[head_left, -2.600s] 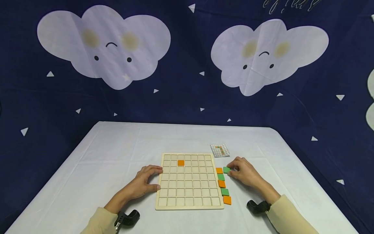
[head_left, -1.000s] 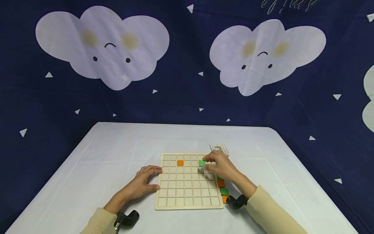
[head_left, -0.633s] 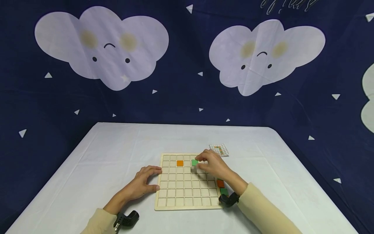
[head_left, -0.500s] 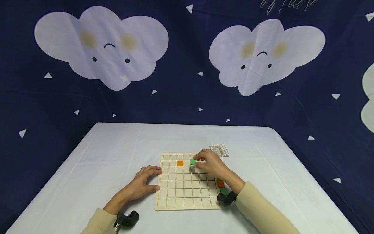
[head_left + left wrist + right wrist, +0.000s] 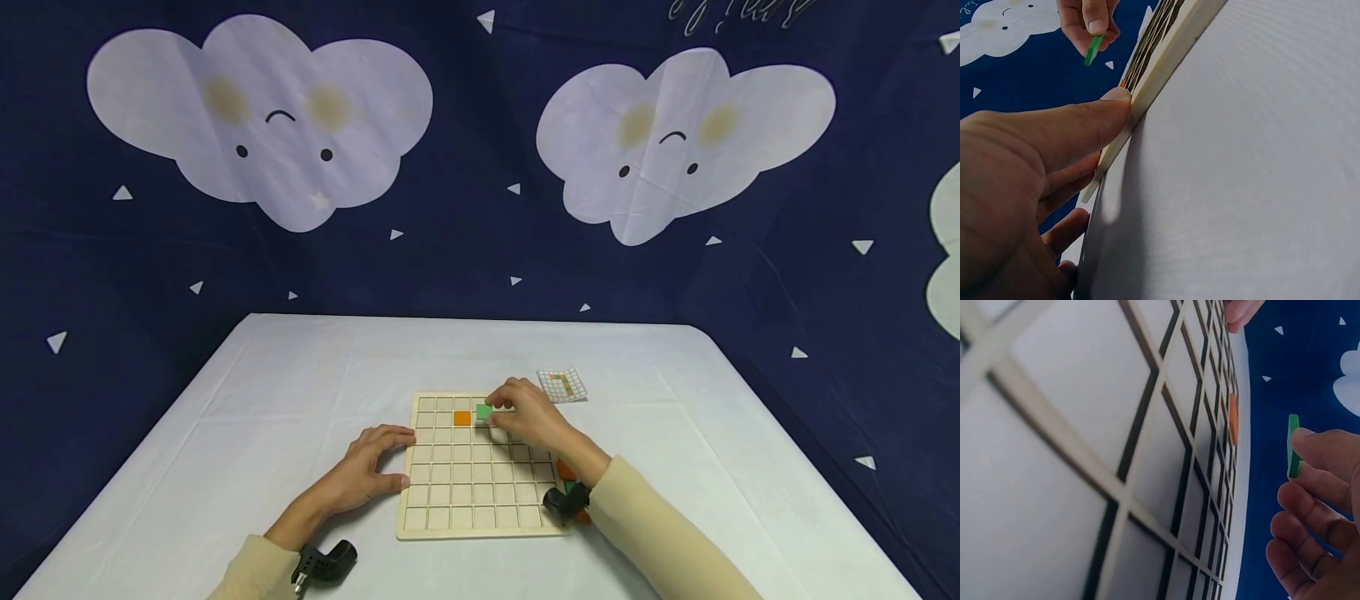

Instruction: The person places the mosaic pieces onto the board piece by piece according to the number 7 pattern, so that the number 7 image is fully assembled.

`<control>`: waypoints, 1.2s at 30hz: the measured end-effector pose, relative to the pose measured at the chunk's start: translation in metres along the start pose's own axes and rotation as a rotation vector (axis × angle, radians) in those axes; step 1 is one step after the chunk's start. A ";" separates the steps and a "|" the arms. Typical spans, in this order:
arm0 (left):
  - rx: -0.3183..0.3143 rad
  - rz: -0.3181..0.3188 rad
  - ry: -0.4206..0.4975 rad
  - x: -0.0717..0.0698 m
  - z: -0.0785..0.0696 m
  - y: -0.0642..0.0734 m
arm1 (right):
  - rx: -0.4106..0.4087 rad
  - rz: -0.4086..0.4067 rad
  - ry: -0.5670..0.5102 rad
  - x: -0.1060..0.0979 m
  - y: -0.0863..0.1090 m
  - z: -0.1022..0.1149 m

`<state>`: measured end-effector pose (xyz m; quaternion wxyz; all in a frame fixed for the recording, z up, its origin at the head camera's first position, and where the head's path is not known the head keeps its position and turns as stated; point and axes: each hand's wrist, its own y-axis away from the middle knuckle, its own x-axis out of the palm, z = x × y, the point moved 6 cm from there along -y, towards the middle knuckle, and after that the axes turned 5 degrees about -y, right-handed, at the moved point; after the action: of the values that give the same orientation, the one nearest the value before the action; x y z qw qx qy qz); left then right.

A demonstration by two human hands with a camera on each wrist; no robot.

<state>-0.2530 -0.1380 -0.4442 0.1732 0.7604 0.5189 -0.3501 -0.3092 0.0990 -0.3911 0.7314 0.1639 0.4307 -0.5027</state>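
Note:
A wooden grid board [image 5: 480, 533] lies on the table, with an orange square tile [image 5: 462, 418] in one cell near its far side. My right hand [image 5: 531, 414] pinches a green square tile [image 5: 483, 412] between thumb and fingertips. In the right wrist view that green tile [image 5: 1294, 447] is held up off the board, its edge toward the camera. My left hand [image 5: 367, 468] rests against the board's left edge. In the left wrist view, the thumb [image 5: 1094, 122] touches the side of the frame, with the fingers spread beyond it.
A small printed card [image 5: 562, 385] with a coloured grid pattern lies beyond the board's far right corner. Orange and green tiles [image 5: 566, 471] lie along the right edge, partly hidden by my right wrist and its black camera [image 5: 566, 502]. A white cloth covers the table [image 5: 315, 367].
My right hand picked up the green tile from right of the board and carried it left over the far rows, close to the orange tile. My left hand has stayed at the board's edge.

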 end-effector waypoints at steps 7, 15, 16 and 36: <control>-0.002 0.000 -0.002 0.000 0.000 0.000 | 0.001 0.022 0.018 0.007 -0.007 -0.004; -0.014 -0.002 0.000 0.000 0.000 0.000 | 0.022 0.033 0.048 0.013 -0.013 -0.009; -0.016 -0.002 -0.001 0.000 0.000 0.000 | 0.025 0.037 0.052 0.014 -0.014 -0.010; -0.014 -0.001 -0.004 0.000 0.000 -0.001 | 0.015 0.086 0.077 0.020 -0.017 -0.014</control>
<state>-0.2538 -0.1380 -0.4439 0.1795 0.7583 0.5213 -0.3480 -0.3285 0.0886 -0.4118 0.7338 0.2070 0.4473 -0.4675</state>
